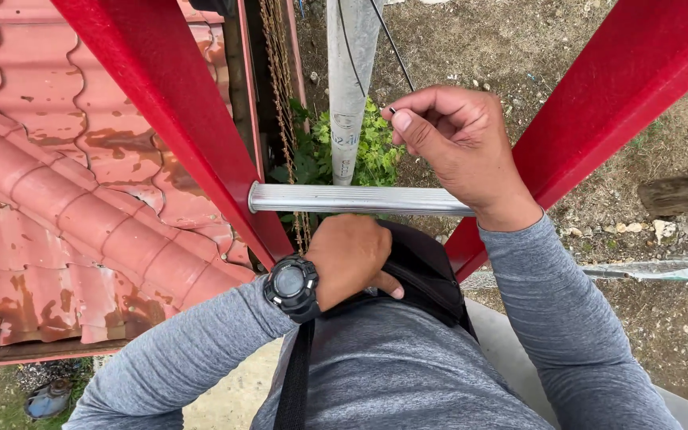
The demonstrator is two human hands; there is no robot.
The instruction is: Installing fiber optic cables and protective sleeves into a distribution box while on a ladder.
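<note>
I look down from a red ladder [170,95] with a ribbed metal rung [344,199] across the middle. My right hand [459,143] rests over the rung's right end and pinches a thin black cable [396,56] between thumb and forefinger. That cable runs up beside a grey pole [349,87]. My left hand [352,259], with a black wristwatch [291,283], reaches into a black pouch [424,263] strapped at my chest; its fingertips are hidden inside.
A rusty red tiled roof [57,175] lies to the left, below me. Green weeds [376,147] grow at the pole's base. Bare dirt ground with stones spreads on the right, with a piece of wood [682,191] and a concrete edge [503,334].
</note>
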